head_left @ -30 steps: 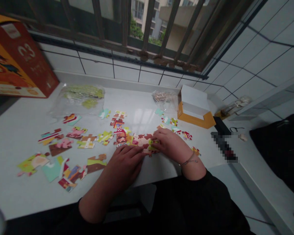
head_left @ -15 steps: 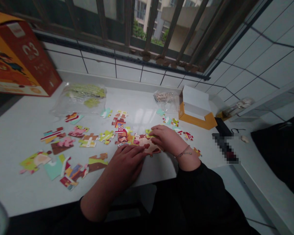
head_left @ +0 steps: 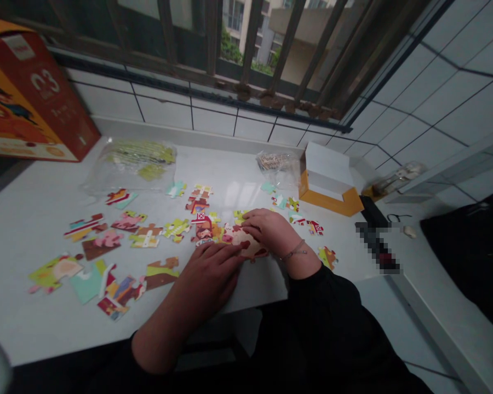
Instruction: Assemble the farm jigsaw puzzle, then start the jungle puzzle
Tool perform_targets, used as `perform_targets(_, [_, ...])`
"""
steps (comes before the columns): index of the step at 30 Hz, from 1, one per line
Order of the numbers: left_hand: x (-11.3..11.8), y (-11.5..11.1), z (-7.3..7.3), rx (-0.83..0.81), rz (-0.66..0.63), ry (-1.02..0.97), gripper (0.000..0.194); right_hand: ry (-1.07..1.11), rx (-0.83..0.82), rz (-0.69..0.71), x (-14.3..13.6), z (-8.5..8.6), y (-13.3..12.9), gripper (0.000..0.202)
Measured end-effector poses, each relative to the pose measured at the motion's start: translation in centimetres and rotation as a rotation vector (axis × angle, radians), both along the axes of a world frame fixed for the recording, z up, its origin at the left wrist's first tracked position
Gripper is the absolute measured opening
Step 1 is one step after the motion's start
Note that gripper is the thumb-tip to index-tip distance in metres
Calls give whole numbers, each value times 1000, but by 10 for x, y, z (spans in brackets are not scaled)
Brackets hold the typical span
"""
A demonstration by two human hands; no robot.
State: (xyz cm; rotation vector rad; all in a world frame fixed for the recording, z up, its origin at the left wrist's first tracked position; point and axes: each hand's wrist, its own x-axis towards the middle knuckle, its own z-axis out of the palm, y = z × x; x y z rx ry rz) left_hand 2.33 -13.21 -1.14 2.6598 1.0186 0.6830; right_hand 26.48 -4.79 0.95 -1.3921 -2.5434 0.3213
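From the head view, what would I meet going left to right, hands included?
Red-and-orange box → clear bag with green pieces → left hand → right hand → open orange-and-white box → black item.

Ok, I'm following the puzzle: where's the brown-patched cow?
Centre of the head view: the cow lies just right of the moustached figure, partly covered by the right hand.

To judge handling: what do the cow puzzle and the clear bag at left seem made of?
Cow puzzle: probably cardboard, apparently matt print; flat interlocking pieces, no strong glare. Clear bag: likely thin glossy plastic; green contents show through, with shiny creases.
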Motion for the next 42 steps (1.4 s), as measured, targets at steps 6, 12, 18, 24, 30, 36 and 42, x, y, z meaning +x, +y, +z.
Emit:
perform_targets(6, [-1, 1, -3, 3, -8, 0, 36, -24, -9, 26, -3, -1, -10, 28])
perform_targets(12, [-2, 6, -7, 6, -26, -8, 40, 56, 117, -95, 1, 5, -49, 34])
perform_targets(18, [-3, 7, -9, 18, -27, -15, 32, 55, 288, -615, 77, -3, -124, 36])
perform_targets(24, [-2, 8, -12, 11, -20, -36, 33, -32, 137, -777, 153, -20, -164, 48])
perform_targets(30, [-2, 9, -10, 42, -18, -41, 35, 35, 103, -652, 154, -19, -160, 39])
perform_targets(36, [-2, 9, -11, 38, -11, -51, 32, 91, 112, -526, 115, -13, -150, 34])
perform_targets(42, [-2, 7, -9, 57, -14, -24, 32, 101, 197, -600, 74, -23, -130, 29])
